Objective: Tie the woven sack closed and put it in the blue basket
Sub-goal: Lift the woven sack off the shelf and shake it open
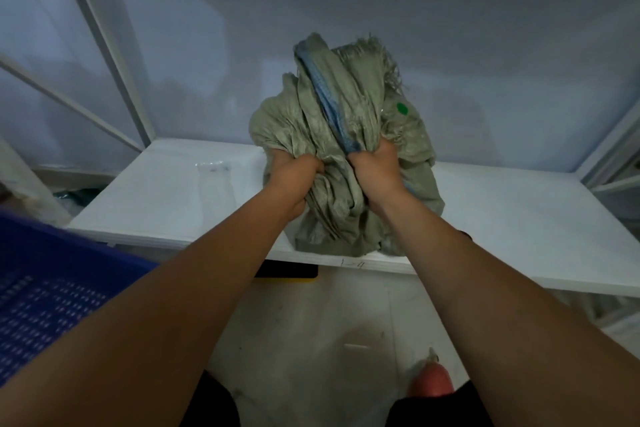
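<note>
Forearms [194,295] stretch to the woven sack [341,104] on the worktop [519,218].
Clenched round its upright neck: left hand [294,180], right hand [375,173]; blue basket [52,288] lies left.

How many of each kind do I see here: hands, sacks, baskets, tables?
woven sack: 1
hands: 2, left hand and right hand, both gripping the sack
blue basket: 1
white table: 1
Total: 5

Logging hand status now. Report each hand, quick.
Left hand: closed, gripping the bunched neck of the woven sack.
Right hand: closed, gripping the same neck.
</note>
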`<state>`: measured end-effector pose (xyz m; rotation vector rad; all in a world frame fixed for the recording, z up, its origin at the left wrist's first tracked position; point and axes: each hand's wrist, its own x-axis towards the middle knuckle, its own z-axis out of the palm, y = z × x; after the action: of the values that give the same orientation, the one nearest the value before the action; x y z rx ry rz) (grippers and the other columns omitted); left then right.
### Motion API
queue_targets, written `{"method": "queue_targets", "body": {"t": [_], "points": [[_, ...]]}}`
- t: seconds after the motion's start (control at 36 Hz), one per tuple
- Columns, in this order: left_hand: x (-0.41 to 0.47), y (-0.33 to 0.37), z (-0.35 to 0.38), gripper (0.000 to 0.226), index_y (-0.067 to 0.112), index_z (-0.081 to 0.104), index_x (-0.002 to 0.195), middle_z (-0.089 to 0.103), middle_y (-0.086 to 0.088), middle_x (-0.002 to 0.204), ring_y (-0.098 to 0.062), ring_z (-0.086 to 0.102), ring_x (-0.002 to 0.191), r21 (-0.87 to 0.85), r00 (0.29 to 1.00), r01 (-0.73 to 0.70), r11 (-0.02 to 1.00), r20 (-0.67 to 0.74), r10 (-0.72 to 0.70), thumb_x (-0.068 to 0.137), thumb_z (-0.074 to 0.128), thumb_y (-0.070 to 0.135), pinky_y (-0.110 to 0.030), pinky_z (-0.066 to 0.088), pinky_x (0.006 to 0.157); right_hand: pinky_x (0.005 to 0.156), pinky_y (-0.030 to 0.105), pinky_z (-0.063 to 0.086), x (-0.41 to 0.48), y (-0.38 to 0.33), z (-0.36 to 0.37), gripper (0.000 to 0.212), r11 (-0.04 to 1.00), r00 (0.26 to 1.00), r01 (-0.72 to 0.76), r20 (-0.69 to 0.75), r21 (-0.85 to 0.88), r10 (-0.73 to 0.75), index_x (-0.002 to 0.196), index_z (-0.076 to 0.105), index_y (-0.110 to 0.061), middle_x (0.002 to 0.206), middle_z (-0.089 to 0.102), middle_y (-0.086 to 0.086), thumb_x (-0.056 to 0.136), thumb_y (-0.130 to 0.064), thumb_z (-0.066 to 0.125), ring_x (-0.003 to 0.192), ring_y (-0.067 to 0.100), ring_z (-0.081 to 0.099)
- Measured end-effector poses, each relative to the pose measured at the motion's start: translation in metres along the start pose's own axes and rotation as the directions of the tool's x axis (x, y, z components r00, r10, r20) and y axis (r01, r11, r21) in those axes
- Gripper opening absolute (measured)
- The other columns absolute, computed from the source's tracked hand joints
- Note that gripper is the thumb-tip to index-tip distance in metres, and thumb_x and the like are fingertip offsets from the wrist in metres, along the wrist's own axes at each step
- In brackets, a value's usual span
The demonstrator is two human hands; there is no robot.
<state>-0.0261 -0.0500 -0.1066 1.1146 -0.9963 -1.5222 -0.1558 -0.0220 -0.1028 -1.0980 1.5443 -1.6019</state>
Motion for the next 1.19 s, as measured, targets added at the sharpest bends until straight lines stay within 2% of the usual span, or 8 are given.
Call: {"method": "queue_targets", "body": {"t": [0.17,0.47,0.64,0.78,0.89,0.94,1.03,1.19], "points": [[-0.046,0.005,-0.01,0.08,0.015,0.047,0.136,0.064,-0.01,0.117,-0.03,0.063,0.105,-0.024,0.999,-0.008,1.0,-0.051,0.007,0.06,0.061,-0.003,-0.049,0.056,0.091,0.086,0.032,0.059,-0.035,-0.012,-0.004,0.034,1.0,1.0,-0.01,0.022,0.016,0.009,0.112,0.071,-0.007,0.102,0.074,0.005,0.083,0.006,0.057,0.095,0.02,0.071],[-0.131,0.004,-0.046,0.052,0.014,0.051,0.118,0.061,-0.014,0.115,-0.032,0.062,0.103,0.055,0.998,0.054,0.997,-0.046,-0.052,0.074,0.059,-0.013,-0.051,0.057,0.089,0.093,0.043,0.058,-0.118,-0.017,-0.001,0.034,0.997,0.997,-0.075,0.027,-0.029,0.076,0.109,0.072,-0.009,0.103,0.074,0.006,0.079,0.001,0.059,0.098,0.024,0.07],[-0.167,-0.001,-0.049,0.077,0.013,0.043,0.138,0.06,-0.014,0.116,-0.034,0.063,0.102,0.101,0.991,0.132,0.986,-0.024,-0.13,0.067,0.06,-0.011,-0.054,0.059,0.079,0.092,0.049,0.058,-0.154,-0.015,-0.013,0.041,0.989,0.99,-0.135,0.027,-0.053,0.137,0.11,0.073,-0.011,0.104,0.075,0.007,0.071,-0.007,0.059,0.097,0.027,0.071],[-0.179,0.015,-0.034,0.062,0.006,0.043,0.139,0.058,-0.012,0.102,-0.031,0.061,0.099,0.212,0.975,0.223,0.952,-0.041,-0.219,0.08,0.053,-0.01,-0.049,0.058,0.081,0.092,0.048,0.058,-0.163,-0.022,-0.011,0.038,0.975,0.978,-0.208,-0.036,-0.078,0.206,0.107,0.073,-0.014,0.101,0.073,0.007,0.074,-0.014,0.055,0.095,0.029,0.068],[-0.187,0.025,-0.035,0.021,-0.003,0.059,0.11,0.058,-0.012,0.084,-0.026,0.057,0.074,0.384,0.937,0.327,0.863,-0.016,-0.348,0.099,0.042,-0.001,-0.031,0.058,0.061,0.093,0.044,0.057,-0.174,-0.022,-0.008,0.033,0.955,0.962,-0.273,-0.061,-0.117,0.267,0.117,0.068,-0.012,0.105,0.07,0.006,0.086,-0.022,0.059,0.094,0.026,0.066],[-0.194,0.025,-0.039,0.023,-0.001,0.058,0.088,0.057,-0.012,0.077,-0.025,0.055,0.065,0.478,0.905,0.361,0.801,0.026,-0.424,0.101,0.039,0.0,-0.033,0.056,0.069,0.094,0.045,0.056,-0.178,-0.021,-0.008,0.044,0.936,0.943,-0.332,-0.054,-0.119,0.327,0.124,0.065,-0.01,0.111,0.068,0.007,0.084,-0.027,0.062,0.096,0.028,0.065],[-0.2,0.026,-0.045,0.024,-0.003,0.06,0.088,0.059,-0.014,0.078,-0.026,0.057,0.067,0.545,0.897,0.341,0.766,0.056,-0.439,0.099,0.039,-0.001,-0.038,0.051,0.082,0.095,0.044,0.055,-0.186,-0.029,-0.008,0.048,0.918,0.922,-0.387,-0.032,-0.093,0.385,0.13,0.06,-0.006,0.116,0.067,0.009,0.085,-0.023,0.062,0.099,0.029,0.065],[-0.201,0.028,-0.049,0.026,0.007,0.052,0.075,0.052,-0.008,0.074,-0.02,0.049,0.061,0.721,0.915,0.255,0.644,0.036,-0.402,0.1,0.045,0.009,-0.03,0.044,0.056,0.085,0.047,0.059,-0.195,-0.041,-0.005,0.042,0.89,0.893,-0.45,-0.024,-0.08,0.449,0.12,0.065,-0.004,0.104,0.07,0.012,0.08,-0.017,0.06,0.088,0.033,0.068]]}}
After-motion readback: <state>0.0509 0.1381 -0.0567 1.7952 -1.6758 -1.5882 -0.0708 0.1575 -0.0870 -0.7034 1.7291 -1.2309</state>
